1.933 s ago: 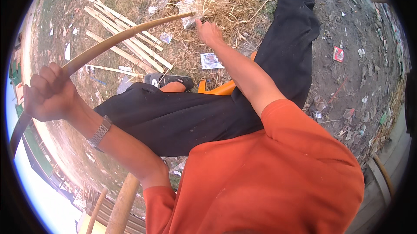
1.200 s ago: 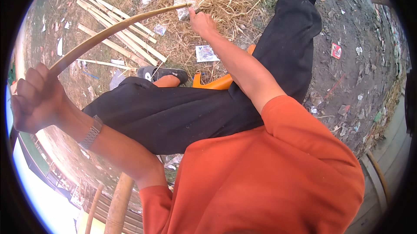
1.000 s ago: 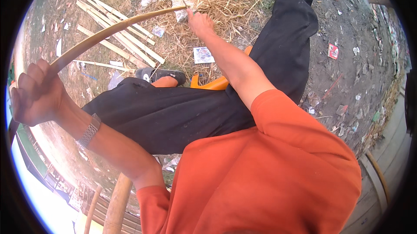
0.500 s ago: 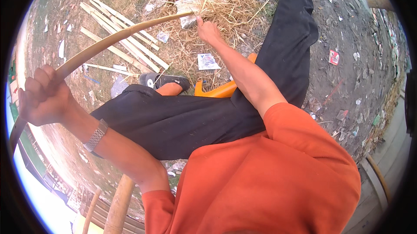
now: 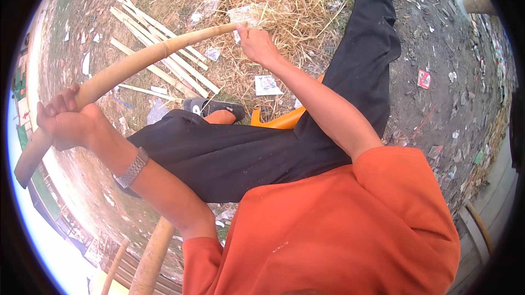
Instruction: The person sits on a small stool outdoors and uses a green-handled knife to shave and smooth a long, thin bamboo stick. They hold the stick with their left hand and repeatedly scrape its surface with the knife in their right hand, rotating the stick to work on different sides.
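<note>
A long split piece of bamboo point(image 5: 147, 57) stretches across the left side in front of me, its smooth pale outer face with node rings turned up. It looks bowed, though the lens bends straight edges. My left hand point(image 5: 68, 120) is wrapped round it towards its near left end, which sticks out past the fist. At the far end, my right hand point(image 5: 258, 46) pinches the tip between thumb and fingers, above the straw. A metal watch point(image 5: 132, 168) is on my left wrist. The bamboo's underside is hidden.
Several split bamboo strips point(image 5: 164, 48) lie on the ground beyond the held piece. Dry straw point(image 5: 284, 13) is heaped ahead. An orange plastic object point(image 5: 279, 119) shows beneath my legs. Bamboo poles point(image 5: 150, 259) stand at lower left. Litter dots the dirt, including a red packet point(image 5: 424, 79).
The bamboo has turned so that its broad outer face shows more, and its near end is further into view. Both hands still hold it; my right hand is slightly lower in the picture.
</note>
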Motion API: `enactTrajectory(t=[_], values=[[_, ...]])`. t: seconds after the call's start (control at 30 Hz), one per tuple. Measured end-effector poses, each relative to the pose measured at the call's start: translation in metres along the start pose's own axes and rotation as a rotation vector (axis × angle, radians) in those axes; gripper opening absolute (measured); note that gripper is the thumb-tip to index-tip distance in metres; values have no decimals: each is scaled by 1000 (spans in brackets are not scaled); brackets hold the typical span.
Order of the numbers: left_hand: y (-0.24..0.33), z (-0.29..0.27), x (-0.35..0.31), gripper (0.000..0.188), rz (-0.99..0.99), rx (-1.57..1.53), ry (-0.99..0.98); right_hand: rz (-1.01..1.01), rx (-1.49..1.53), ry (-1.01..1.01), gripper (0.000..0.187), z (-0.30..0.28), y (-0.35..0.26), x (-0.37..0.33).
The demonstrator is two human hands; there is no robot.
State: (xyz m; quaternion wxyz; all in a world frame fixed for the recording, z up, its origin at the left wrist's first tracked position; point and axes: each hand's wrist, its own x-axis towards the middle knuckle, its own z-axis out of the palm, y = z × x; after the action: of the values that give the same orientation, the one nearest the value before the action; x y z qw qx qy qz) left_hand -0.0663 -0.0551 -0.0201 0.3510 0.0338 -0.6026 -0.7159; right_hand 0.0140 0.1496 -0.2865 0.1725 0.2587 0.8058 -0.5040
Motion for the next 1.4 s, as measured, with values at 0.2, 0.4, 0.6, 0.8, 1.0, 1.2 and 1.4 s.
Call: enactTrajectory(t=[0.2, 0.4, 0.6, 0.8, 1.0, 1.2, 1.4], values=[[8, 7, -15, 27, 7, -48, -71, -34, -74, 47, 66, 10, -7, -14], [3, -3, 0, 27, -14, -88, -160, -26, -84, 41, 64, 13, -3, -15], [8, 7, -13, 27, 22, -41, -87, 17, -133, 43, 62, 7, 7, 0], [14, 13, -21, 32, -29, -10, -133, 62, -156, 82, 60, 6, 21, 10], [6, 4, 0, 34, -37, -100, -244, 133, -177, 72, 58, 18, 47, 32], [12, 12, -13, 35, -16, -61, -208, 180, -169, 110, 61, 27, 77, 48], [3, 14, -13, 32, 76, 45, -15, 120, 147, -57, 58, 12, 60, 44]])
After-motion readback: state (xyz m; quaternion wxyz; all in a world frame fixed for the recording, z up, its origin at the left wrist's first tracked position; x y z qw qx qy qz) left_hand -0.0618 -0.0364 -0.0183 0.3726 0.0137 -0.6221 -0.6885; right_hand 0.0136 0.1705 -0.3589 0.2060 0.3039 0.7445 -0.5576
